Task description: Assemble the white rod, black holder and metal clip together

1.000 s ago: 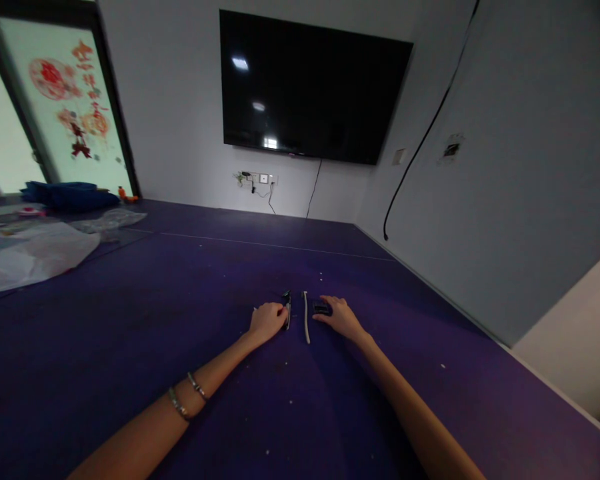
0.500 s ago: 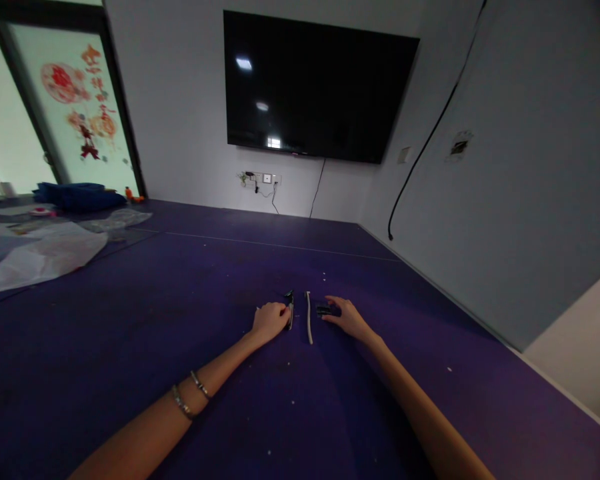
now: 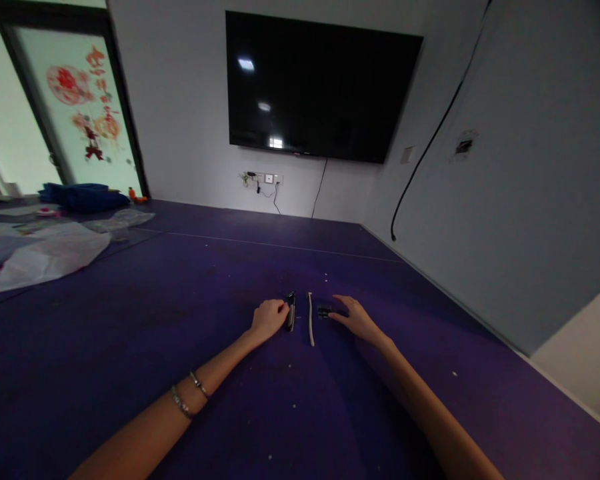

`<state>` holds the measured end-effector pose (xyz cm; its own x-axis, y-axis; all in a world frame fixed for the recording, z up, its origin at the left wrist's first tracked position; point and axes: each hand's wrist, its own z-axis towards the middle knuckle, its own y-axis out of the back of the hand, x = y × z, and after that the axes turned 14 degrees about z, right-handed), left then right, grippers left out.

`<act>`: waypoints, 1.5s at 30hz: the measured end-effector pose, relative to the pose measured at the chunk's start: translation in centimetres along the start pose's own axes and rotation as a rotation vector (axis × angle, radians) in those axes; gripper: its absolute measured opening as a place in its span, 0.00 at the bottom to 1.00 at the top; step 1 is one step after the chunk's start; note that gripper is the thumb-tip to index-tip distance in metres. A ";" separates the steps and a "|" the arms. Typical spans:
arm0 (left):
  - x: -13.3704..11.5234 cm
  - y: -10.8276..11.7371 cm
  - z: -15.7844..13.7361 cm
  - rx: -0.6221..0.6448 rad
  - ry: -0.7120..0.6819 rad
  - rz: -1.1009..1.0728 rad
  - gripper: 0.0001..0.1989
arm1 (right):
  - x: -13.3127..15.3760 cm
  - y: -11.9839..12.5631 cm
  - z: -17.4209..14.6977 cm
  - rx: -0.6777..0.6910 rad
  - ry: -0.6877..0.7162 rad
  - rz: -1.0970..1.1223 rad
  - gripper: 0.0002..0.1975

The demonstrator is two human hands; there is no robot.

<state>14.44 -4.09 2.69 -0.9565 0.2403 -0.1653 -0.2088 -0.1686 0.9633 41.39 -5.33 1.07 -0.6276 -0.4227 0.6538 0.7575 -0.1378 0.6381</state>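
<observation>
My left hand [image 3: 270, 319] is closed, its fingertips at the left side of a slim dark-and-silver object that looks like a razor [image 3: 292, 312], with a short head at its far end. A thin pale stick with a small head, like a toothbrush [image 3: 311, 320], lies just right of it on the purple surface. Farther right lies a small flat black piece in what seems a clear pack [image 3: 324, 311]. My right hand [image 3: 356, 319] is open beside that pack, thumb and fingers apart, the thumb tip close to its right edge. Whether it touches cannot be made out.
The purple surface [image 3: 190, 347] runs to the wall below a television [image 3: 320, 87]. White plastic sheeting [image 3: 65, 253] and a folded blue cloth [image 3: 85, 197] lie at the left. A black cable [image 3: 427, 147] hangs along the right wall.
My right hand has drawn back to the right, off the small black pack, its fingers opening. The left hand stays at the razor-like object. The view has shifted slightly.
</observation>
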 end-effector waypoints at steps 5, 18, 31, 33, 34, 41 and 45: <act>2.6 0.8 1.5 -0.113 0.033 0.051 0.16 | -1.0 1.3 -1.2 -0.031 0.001 -0.075 0.24; 7.3 -1.5 2.6 -0.051 -0.110 0.293 0.26 | -3.8 0.4 -2.7 -0.154 -0.132 -0.343 0.20; 7.5 -1.1 2.6 -0.034 -0.123 0.290 0.25 | -3.2 0.6 -2.7 -0.152 -0.127 -0.342 0.20; 7.4 -1.0 2.6 -0.034 -0.125 0.279 0.25 | -2.9 0.7 -2.6 -0.166 -0.085 -0.289 0.19; 7.4 -1.0 2.6 -0.034 -0.124 0.272 0.25 | -2.6 0.7 -2.5 -0.165 -0.052 -0.251 0.19; 7.5 -1.0 2.6 -0.033 -0.119 0.263 0.25 | 0.3 -0.8 -1.8 -0.086 0.027 -0.032 0.24; 7.4 -1.0 2.6 -0.033 -0.120 0.271 0.25 | 0.7 -1.7 -1.6 -0.071 -0.031 -0.041 0.27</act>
<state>8.10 0.40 1.02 -0.9477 0.2933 0.1256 0.0430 -0.2725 0.9612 39.94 -6.82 -0.25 -0.6624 -0.3877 0.6410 0.7415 -0.2178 0.6346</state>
